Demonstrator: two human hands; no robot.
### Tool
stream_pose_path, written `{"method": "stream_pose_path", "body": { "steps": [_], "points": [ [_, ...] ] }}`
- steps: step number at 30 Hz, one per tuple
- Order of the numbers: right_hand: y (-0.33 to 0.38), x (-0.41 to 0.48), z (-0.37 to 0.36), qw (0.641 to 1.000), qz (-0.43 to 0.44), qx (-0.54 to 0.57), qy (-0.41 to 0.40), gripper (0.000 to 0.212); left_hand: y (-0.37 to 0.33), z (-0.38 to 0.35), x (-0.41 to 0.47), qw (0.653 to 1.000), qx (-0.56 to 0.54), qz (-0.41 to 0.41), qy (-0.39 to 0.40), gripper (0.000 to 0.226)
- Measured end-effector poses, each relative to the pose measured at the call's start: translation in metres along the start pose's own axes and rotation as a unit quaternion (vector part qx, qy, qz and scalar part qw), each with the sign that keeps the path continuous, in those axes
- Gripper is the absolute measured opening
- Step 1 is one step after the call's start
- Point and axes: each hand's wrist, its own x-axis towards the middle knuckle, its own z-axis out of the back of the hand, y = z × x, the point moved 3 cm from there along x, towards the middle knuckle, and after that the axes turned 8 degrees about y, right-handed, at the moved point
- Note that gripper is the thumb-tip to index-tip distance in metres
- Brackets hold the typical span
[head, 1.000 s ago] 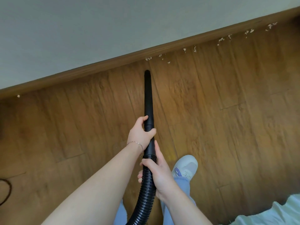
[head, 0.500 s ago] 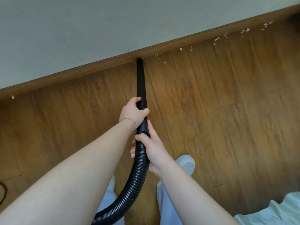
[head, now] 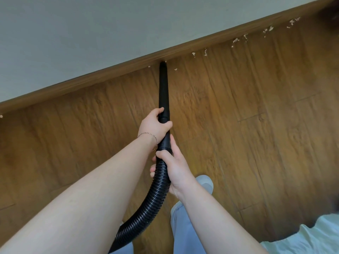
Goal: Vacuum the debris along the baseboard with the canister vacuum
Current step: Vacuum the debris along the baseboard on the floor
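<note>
Nozzle point(head: 163, 92) in left hand point(head: 153, 126), right hand point(head: 174, 167) on hose point(head: 157, 191)

hose point(head: 156, 195) cut off by bottom edge at 6 o'clock, canister out of frame. right hand point(head: 176, 169) covers hose collar. dark blur point(head: 330, 10) at 1 o'clock corner, unidentifiable.

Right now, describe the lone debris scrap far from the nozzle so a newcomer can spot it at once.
Follow the brown wooden baseboard down to the picture's left edge. On the wood-grain floor just below it lies one pale debris scrap. It sits alone, left of the black tapered nozzle; the other pale scraps trail right of it.
</note>
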Motion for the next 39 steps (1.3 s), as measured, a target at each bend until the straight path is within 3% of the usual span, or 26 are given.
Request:
{"method": "stream_pose_path", "body": {
  "steps": [11,39],
  "points": [
    [-0.015,-0.003,-0.017,0.998,-0.048,-0.035,0.023,0.081,0.029,0.019,-0.017,0.998,-0.011,0.031,-0.054,0.056],
    [0.008,-0.014,0.046,0.999,0.010,0.001,-0.049,0.072,-0.020,-0.046,0.005,1.000,0.004,0.004,0.019,0.058]
  ]
}}
